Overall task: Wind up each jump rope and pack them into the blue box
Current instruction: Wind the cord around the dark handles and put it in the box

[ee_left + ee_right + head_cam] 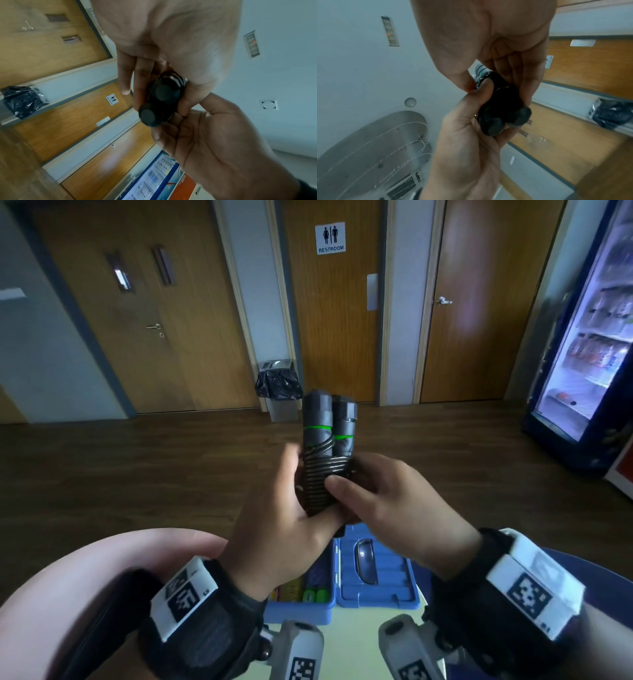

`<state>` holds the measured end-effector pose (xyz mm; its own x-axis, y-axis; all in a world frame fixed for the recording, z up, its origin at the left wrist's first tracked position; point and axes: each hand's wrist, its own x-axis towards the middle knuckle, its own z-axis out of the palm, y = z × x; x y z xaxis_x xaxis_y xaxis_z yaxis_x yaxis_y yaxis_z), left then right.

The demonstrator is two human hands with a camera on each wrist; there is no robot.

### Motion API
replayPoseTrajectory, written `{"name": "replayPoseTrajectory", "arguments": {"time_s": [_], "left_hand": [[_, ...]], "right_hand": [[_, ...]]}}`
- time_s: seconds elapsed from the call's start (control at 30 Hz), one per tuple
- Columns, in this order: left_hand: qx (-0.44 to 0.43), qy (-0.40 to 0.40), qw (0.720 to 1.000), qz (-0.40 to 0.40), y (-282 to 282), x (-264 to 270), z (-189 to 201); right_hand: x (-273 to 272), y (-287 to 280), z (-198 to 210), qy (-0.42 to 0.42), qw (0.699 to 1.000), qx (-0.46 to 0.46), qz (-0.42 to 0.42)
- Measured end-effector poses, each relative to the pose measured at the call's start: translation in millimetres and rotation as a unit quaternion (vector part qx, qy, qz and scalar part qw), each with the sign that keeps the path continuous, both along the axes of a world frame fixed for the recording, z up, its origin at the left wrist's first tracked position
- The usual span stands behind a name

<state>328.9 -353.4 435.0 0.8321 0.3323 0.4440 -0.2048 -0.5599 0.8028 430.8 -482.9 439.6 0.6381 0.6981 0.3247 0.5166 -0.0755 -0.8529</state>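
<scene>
A black jump rope [325,446] with two handles side by side, each ringed in green, stands upright at chest height, its cord coiled tightly round both handles. My left hand [284,508] grips the bundle from the left and below. From the right, my right hand [376,494] holds it with the thumb pressed on the coils. The left wrist view shows the rope's round handle ends [164,93]; in the right wrist view the rope [501,108] sits between both hands. The blue box [376,597] lies open on the table under my hands, with coloured rope bundles [313,594] in its left half.
The box rests on a pale table [356,631]. A pink rounded seat [85,577] is at lower left. Across the wooden floor stand a bin with a black bag [277,388], wooden doors and a lit drinks fridge [589,354] on the right.
</scene>
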Motion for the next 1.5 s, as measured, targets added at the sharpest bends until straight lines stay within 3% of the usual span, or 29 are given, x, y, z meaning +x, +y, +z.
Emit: {"name": "replayPoseTrajectory", "arguments": {"time_s": [0.13, 0.33, 0.5, 0.7, 0.8, 1.03, 1.3, 1.5], "left_hand": [[0.058, -0.016, 0.996, 0.069, -5.0, -0.1, -0.2], [0.056, -0.017, 0.995, 0.079, -8.3, -1.5, -3.1], [0.019, -0.006, 0.999, 0.035, -0.5, 2.1, -3.5], [-0.053, -0.011, 0.998, -0.024, 9.2, 4.2, -5.5], [-0.076, -0.020, 0.996, -0.045, 11.4, 1.6, -2.9], [-0.052, 0.028, 0.991, -0.117, 11.6, -2.4, -3.6], [-0.070, -0.006, 0.991, -0.112, 7.8, -1.2, -1.8], [-0.016, -0.077, 0.996, -0.046, -9.1, -5.5, -8.7]], "right_hand": [[-3.6, 6.3, -7.7, -0.008, 0.999, 0.018, -0.027], [-10.2, 20.7, -22.6, 0.211, 0.968, 0.137, 0.016], [-9.9, 21.5, -17.4, 0.280, 0.941, 0.186, 0.046], [-10.8, 19.2, -5.0, 0.291, 0.934, 0.196, 0.064], [-9.0, 11.4, -5.9, 0.336, 0.915, 0.194, 0.108], [-12.5, 2.1, -6.9, 0.370, 0.901, 0.175, 0.142], [-26.8, 2.7, 1.6, 0.344, 0.917, 0.180, 0.091], [-32.3, 5.1, 2.7, 0.383, 0.897, 0.197, 0.100]]}}
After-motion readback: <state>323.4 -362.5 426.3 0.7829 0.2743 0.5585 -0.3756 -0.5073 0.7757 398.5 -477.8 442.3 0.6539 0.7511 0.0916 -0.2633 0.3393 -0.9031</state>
